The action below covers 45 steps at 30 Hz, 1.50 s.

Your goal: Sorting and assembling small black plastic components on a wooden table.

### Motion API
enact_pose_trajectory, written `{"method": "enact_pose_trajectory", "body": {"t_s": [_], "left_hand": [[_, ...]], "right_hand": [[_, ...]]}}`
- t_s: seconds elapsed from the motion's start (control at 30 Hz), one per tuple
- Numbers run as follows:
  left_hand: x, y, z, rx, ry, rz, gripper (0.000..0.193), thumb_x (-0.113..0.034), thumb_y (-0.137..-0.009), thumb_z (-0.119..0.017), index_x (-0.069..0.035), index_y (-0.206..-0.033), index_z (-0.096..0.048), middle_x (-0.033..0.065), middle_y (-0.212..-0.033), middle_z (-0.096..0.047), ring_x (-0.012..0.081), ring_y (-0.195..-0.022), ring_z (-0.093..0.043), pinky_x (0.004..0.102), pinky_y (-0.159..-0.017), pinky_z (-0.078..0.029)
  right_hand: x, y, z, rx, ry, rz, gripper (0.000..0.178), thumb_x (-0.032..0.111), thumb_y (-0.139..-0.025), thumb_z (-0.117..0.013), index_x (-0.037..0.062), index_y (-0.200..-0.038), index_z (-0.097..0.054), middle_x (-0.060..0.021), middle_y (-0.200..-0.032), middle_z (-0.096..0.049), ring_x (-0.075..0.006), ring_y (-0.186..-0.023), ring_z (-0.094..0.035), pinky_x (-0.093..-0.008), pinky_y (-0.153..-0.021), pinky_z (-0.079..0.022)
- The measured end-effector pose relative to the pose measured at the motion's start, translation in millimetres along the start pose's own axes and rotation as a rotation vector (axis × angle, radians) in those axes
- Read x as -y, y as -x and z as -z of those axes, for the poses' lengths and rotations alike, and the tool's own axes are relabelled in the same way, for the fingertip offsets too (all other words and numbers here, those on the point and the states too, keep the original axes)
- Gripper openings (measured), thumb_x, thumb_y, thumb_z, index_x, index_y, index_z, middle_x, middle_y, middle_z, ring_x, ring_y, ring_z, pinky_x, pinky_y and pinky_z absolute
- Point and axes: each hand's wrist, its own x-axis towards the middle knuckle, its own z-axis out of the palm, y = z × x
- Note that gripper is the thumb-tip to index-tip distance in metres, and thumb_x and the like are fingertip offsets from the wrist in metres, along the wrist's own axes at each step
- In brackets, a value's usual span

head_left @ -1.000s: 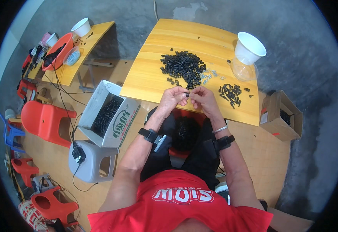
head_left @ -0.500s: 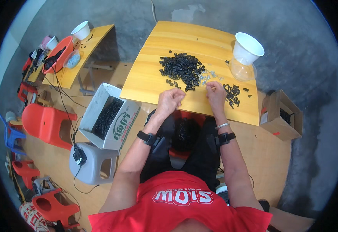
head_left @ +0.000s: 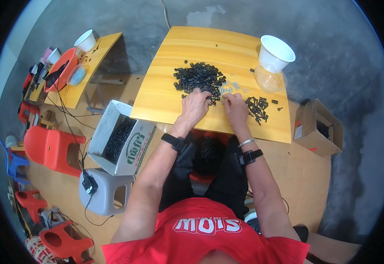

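My left hand (head_left: 195, 107) is at the near edge of a heap of small black cylindrical parts (head_left: 196, 75) on the wooden table (head_left: 170, 103). Its fingers are bent together, with the tips against the black parts; what is between them is too small to make out. To its right, my right hand (head_left: 236, 111) has thumb and fingers pinched just below some thin silver pins (head_left: 231, 86). Whatever it pinches is hidden. A smaller group of black screw-like parts (head_left: 257, 108) lies right of this hand.
A white tub (head_left: 276, 53) and a clear plastic container (head_left: 270, 80) stand at the table's far right. Boxes of black parts flank the table: a white carton (head_left: 106, 156) left, a brown carton (head_left: 318, 147) right. A grey stool (head_left: 106, 193) stands by the white carton.
My left hand has moved forward to the near edge of the black heap. The right hand stays near the silver pins, its fingers now turned more to the left. The whole view has shifted slightly.
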Motion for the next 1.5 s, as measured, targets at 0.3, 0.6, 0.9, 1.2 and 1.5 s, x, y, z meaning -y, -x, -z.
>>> {"method": "enact_pose_trajectory", "body": {"t_s": [0.3,0.6,0.9,1.2,1.5], "left_hand": [[2.6,-0.2,-4.4,-0.183,0.139,-0.019,0.013,-0.015,-0.079,-0.062,-0.008,-0.090,-0.066,0.0125,-0.083,-0.057,0.0276,-0.074,-0.059,0.0386,-0.065,-0.047],[3.8,44.3,-7.1,-0.034,0.949,0.292,0.014,-0.010,-0.087,-0.058,0.001,-0.095,-0.057,0.0023,-0.069,-0.060,0.0055,-0.058,-0.056,0.0186,-0.049,-0.042],[11.1,53.7,-11.8,-0.080,0.974,0.255,0.012,0.000,-0.085,-0.055,0.003,-0.096,-0.059,0.0055,-0.073,-0.060,0.0088,-0.063,-0.059,0.0206,-0.055,-0.048],[14.1,52.9,-16.2,-0.077,0.905,0.245,0.013,0.002,-0.084,-0.055,0.004,-0.095,-0.060,0.0064,-0.077,-0.060,0.0100,-0.062,-0.059,0.0214,-0.056,-0.050],[13.0,52.3,-12.0,-0.064,0.887,0.234,0.013,0.001,-0.085,-0.054,0.002,-0.097,-0.060,0.0051,-0.078,-0.061,0.0092,-0.064,-0.059,0.0208,-0.058,-0.050]], "right_hand": [[-6.6,-1.1,-7.4,-0.065,-0.013,0.016,0.007,0.016,-0.079,-0.062,0.0141,-0.085,-0.060,-0.0076,-0.077,-0.054,-0.0295,-0.070,-0.058,-0.0374,-0.059,-0.047],[-15.6,-2.9,3.3,0.059,-0.826,-0.364,0.007,0.007,-0.082,-0.059,0.0027,-0.087,-0.062,-0.0036,-0.070,-0.062,-0.0076,-0.052,-0.052,-0.0219,-0.048,-0.042],[19.3,17.1,-1.9,0.270,-1.174,-0.401,0.007,0.006,-0.084,-0.058,0.0008,-0.086,-0.062,-0.0002,-0.070,-0.061,-0.0049,-0.052,-0.051,-0.0178,-0.045,-0.038],[-3.7,1.0,7.1,0.054,-0.756,-0.350,0.010,0.009,-0.084,-0.057,0.0011,-0.084,-0.063,-0.0033,-0.063,-0.060,-0.0071,-0.051,-0.054,-0.0201,-0.045,-0.042],[-12.9,-10.7,22.9,0.061,-0.899,-0.347,0.011,0.009,-0.085,-0.054,-0.0010,-0.087,-0.059,-0.0064,-0.071,-0.062,-0.0112,-0.055,-0.060,-0.0206,-0.039,-0.042]]}}
